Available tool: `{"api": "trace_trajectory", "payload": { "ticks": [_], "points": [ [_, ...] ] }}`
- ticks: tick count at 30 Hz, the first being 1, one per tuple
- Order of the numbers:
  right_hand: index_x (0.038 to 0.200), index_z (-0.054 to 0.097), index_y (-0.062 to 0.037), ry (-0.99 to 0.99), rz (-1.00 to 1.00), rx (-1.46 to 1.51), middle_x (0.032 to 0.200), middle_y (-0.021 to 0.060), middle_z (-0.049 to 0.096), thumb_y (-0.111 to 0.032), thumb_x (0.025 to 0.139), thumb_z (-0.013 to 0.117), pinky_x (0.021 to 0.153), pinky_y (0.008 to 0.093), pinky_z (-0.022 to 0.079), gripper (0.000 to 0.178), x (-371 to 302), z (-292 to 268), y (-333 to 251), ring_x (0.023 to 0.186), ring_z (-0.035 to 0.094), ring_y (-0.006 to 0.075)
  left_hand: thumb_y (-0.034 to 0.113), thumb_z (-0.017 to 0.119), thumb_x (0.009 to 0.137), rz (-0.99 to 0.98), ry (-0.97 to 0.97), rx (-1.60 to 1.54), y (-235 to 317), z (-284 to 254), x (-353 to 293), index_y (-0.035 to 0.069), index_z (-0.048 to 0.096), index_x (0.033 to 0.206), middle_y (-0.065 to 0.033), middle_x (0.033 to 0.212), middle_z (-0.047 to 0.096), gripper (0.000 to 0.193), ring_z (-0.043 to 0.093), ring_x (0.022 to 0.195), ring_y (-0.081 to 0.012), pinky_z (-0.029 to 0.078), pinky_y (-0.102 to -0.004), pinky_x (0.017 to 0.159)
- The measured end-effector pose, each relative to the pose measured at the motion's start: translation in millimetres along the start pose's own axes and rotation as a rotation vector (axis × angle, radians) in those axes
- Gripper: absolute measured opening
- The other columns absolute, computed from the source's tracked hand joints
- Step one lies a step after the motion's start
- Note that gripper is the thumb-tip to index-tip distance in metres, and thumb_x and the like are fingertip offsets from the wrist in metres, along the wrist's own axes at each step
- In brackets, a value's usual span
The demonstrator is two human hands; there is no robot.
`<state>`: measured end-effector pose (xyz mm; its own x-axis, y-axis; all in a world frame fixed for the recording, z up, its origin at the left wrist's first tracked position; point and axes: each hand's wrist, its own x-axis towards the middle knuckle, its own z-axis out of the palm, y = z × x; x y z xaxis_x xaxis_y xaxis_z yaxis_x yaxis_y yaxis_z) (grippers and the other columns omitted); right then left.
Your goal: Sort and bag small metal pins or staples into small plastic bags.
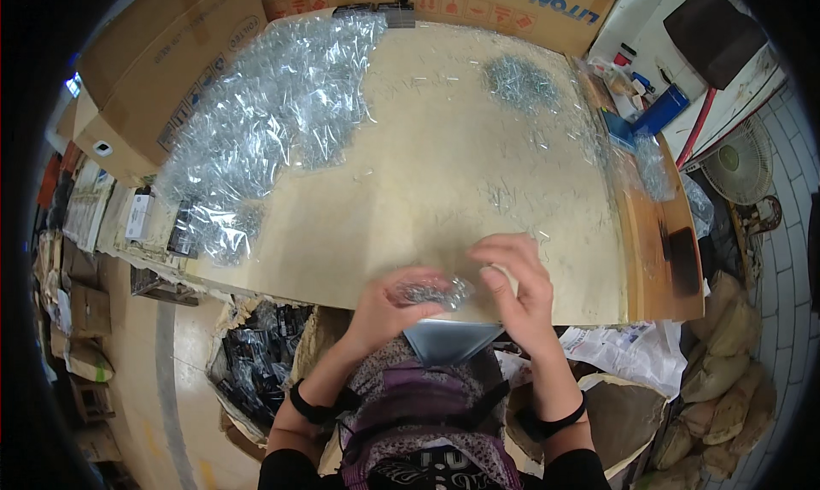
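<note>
My left hand (391, 306) is closed around a small clear plastic bag (434, 292) with thin silvery metal pieces in it, held just above the table's front edge. To its right, my right hand (516, 289) is lifted with the fingers bent and the thumb apart from them, and I see nothing in its grasp. Below and between the hands, a grey metal tray (453, 340) with slanted sides juts out from the table edge. Farther off at the right lies a loose heap of thin metal pieces (519, 83), too small to tell their exact kind.
A big mound of filled clear bags (282, 88) covers the table's left side. Stray metal pieces (502, 198) dot the tabletop (410, 174). Cardboard boxes (184, 58) wall the far and left edges. A dark phone-like slab (684, 262) rests on the right wooden ledge; below left stands an open sack (260, 353).
</note>
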<state>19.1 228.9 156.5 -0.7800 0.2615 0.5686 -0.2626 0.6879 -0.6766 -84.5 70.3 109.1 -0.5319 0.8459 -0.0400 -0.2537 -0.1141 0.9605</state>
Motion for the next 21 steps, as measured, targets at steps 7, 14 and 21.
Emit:
{"api": "trace_trajectory", "payload": {
  "ticks": [7, 14, 21],
  "points": [
    [0.124, 0.052, -0.0064, -0.027, 0.236, -0.390, 0.129, 0.0159, 0.050, -0.031, 0.085, 0.059, 0.106, 0.0429, 0.024, 0.047, 28, -26, 103, 0.123, 0.041, 0.0317, 0.001, 0.068, 0.079, 0.074, 0.095, 0.270, -6, -22, 3, -0.001, 0.059, 0.108, -0.0080, 0.101, 0.066, 0.030, 0.061, 0.096, -0.0126, 0.049, -0.0258, 0.085],
    [0.142, 0.034, -0.0177, 0.041, 0.759, -0.891, 0.149, 0.0141, 0.025, -0.063, 0.084, 0.044, 0.110, 0.0560, 0.002, 0.074, 63, -118, 243, 0.141, 0.014, 0.0293, -0.005, 0.065, 0.079, 0.282, 0.307, 0.462, -3, -38, -5, -0.001, 0.055, 0.115, -0.0071, 0.101, 0.062, 0.038, 0.061, 0.094, -0.0150, 0.050, -0.0271, 0.083],
    [0.140, 0.038, -0.0211, -0.395, 0.374, -0.628, 0.150, 0.0080, 0.026, -0.060, 0.089, 0.039, 0.110, 0.0563, 0.003, 0.064, 32, -51, 175, 0.141, 0.011, 0.0286, -0.007, 0.063, 0.078, 0.441, 0.964, 0.671, 13, -160, -26, 0.004, 0.048, 0.128, -0.0053, 0.095, 0.059, 0.053, 0.057, 0.087, -0.0125, 0.048, -0.0247, 0.078]
  ]
}}
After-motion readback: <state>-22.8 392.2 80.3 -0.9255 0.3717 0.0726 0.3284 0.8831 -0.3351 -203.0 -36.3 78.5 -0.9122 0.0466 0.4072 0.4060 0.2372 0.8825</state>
